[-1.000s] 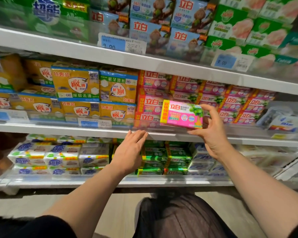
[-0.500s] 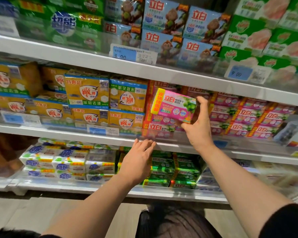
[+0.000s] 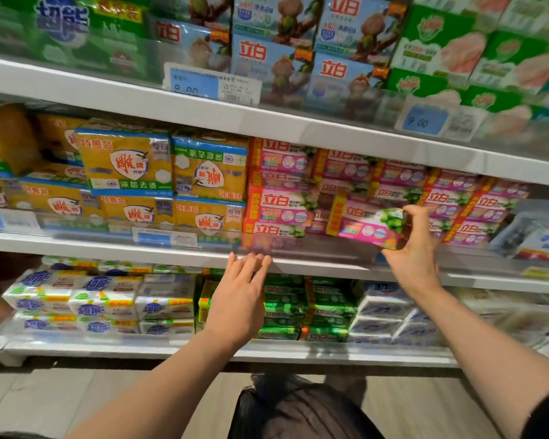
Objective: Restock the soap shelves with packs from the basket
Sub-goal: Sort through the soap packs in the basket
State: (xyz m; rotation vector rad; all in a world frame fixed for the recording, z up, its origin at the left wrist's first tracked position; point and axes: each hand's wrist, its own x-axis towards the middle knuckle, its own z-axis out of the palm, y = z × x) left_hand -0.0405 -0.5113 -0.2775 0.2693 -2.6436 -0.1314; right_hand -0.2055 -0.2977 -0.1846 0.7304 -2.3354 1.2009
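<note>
My right hand point(image 3: 415, 248) grips a pink soap pack point(image 3: 366, 223) by its right end, holding it at the front of the middle shelf point(image 3: 171, 251), in front of the stacked pink soap packs point(image 3: 279, 204). My left hand point(image 3: 240, 296) is flat with straight fingers, its fingertips at the front edge of the middle shelf, holding nothing. The basket is out of view.
Yellow soap packs point(image 3: 127, 166) fill the middle shelf's left part. The top shelf point(image 3: 267, 122) carries blue and green packs with price tags point(image 3: 210, 85). Below are white-blue packs point(image 3: 92, 299) and green packs point(image 3: 314, 308). My dark clothing point(image 3: 298, 410) shows at the bottom.
My right hand has carried the pink pack rightward and lower along the pink row. My left hand has stayed at the shelf edge.
</note>
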